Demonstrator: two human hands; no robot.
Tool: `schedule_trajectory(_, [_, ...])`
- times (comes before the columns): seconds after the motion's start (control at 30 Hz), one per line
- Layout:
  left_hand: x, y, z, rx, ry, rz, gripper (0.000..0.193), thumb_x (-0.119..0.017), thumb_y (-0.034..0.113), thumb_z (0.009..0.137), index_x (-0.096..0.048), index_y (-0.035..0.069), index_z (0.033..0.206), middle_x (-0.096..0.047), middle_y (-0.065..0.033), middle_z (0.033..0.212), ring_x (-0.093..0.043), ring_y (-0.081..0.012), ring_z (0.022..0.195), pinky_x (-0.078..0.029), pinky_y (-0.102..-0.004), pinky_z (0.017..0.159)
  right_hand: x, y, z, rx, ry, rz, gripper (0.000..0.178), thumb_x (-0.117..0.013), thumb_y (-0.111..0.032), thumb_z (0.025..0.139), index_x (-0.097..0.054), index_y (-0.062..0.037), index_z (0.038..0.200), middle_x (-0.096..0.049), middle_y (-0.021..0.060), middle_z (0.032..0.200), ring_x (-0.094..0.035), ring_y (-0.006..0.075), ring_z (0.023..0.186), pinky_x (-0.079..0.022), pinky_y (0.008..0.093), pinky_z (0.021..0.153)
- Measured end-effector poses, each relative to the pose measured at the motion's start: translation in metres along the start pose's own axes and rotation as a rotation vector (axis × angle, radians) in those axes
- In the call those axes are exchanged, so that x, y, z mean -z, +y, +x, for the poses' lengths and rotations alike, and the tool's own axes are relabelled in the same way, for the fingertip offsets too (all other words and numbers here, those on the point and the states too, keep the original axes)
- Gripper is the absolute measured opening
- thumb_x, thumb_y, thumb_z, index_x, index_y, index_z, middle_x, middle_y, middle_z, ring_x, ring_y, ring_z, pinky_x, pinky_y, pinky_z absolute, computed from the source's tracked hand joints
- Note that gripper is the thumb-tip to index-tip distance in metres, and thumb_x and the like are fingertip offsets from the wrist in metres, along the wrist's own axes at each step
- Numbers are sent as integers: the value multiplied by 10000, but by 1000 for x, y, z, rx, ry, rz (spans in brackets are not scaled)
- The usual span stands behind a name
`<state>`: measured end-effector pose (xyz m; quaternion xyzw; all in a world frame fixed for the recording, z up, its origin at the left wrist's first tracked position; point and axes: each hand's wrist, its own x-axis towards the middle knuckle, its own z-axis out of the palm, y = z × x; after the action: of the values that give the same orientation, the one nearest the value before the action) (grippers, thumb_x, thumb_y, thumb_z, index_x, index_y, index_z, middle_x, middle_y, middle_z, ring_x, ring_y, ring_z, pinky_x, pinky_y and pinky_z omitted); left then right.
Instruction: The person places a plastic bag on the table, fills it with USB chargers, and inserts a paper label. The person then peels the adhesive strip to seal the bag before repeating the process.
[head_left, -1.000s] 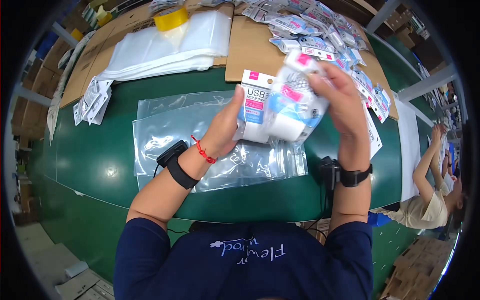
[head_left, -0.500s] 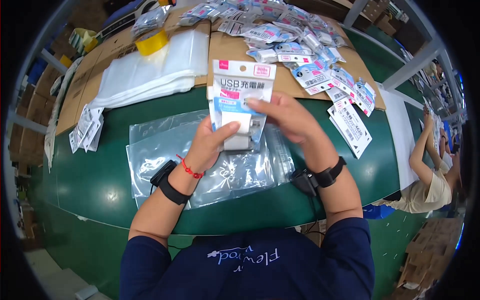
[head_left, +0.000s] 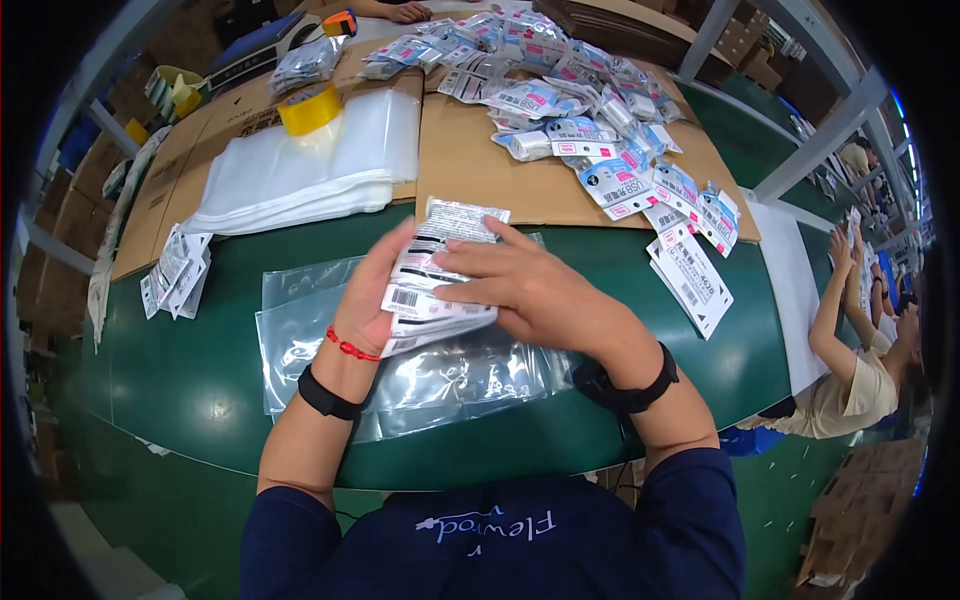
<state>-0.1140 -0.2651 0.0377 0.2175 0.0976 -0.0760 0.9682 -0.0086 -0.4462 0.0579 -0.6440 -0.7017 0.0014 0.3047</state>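
Note:
Above the middle of the table I hold a few charger packets (head_left: 412, 272) together, their white printed backs with barcodes facing up. My left hand (head_left: 366, 290) is closed along their left edge, its fingers mostly hidden. My right hand (head_left: 540, 290) lies across their upper face and right edge with its fingers stretched over them; the thumb is largely hidden. Beneath both hands, clear plastic bags (head_left: 480, 375) are spread flat on the green table (head_left: 210, 380).
Many charger packets (head_left: 540, 100) are heaped on cardboard at the back. Printed cards (head_left: 692, 280) lie right. A yellow tape roll (head_left: 310, 110) rests on stacked translucent bags (head_left: 290, 165). More packets (head_left: 178, 272) sit left. Another person (head_left: 855, 380) works at right; another person's hand (head_left: 408, 12) shows far back.
The packets have turned over from their coloured fronts to their printed backs and tilted lower. My right hand has shifted from their upper edge to lie across them. A hand has appeared far back.

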Motion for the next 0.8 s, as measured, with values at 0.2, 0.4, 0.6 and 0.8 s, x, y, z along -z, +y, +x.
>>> schedule_trajectory(0.2, [33, -10, 22, -271, 65, 307, 458, -526, 84, 891, -396, 33, 1326, -583, -129, 1150, -613, -227, 999, -530, -353, 833, 31, 39, 13, -28, -130, 18, 502, -514, 76, 705, -600, -83, 1174, -608, 131, 1177, -535, 310, 1156, -347, 473, 1037])
schedule_trajectory(0.4, [37, -21, 29, -318, 195, 376, 509, -533, -7, 857, -379, 42, 1339, -584, -111, 1141, -613, -197, 988, -524, -323, 825, 36, 165, 42, -229, 119, -634, 374, -587, -22, 705, -617, -25, 1078, -640, 172, 1040, -593, 352, 986, -467, 434, 846])
schedule_trajectory(0.6, [39, -21, 28, -351, 193, 336, 514, -527, -16, 856, -368, 40, 1342, -583, -115, 1141, -616, -197, 980, -528, -327, 821, 16, 165, 47, -247, -85, -332, 458, -613, -11, 705, -587, -37, 1161, -637, 166, 1046, -610, 320, 911, -485, 376, 790])
schedule_trajectory(0.8, [35, -15, 31, -417, 81, 280, 505, -507, -18, 863, -358, 34, 1342, -582, -124, 1140, -617, -208, 986, -540, -358, 819, 22, 120, 34, -421, 550, 176, 515, -637, -29, 723, -544, -20, 1230, -629, 130, 1023, -605, 274, 837, -471, 329, 782])
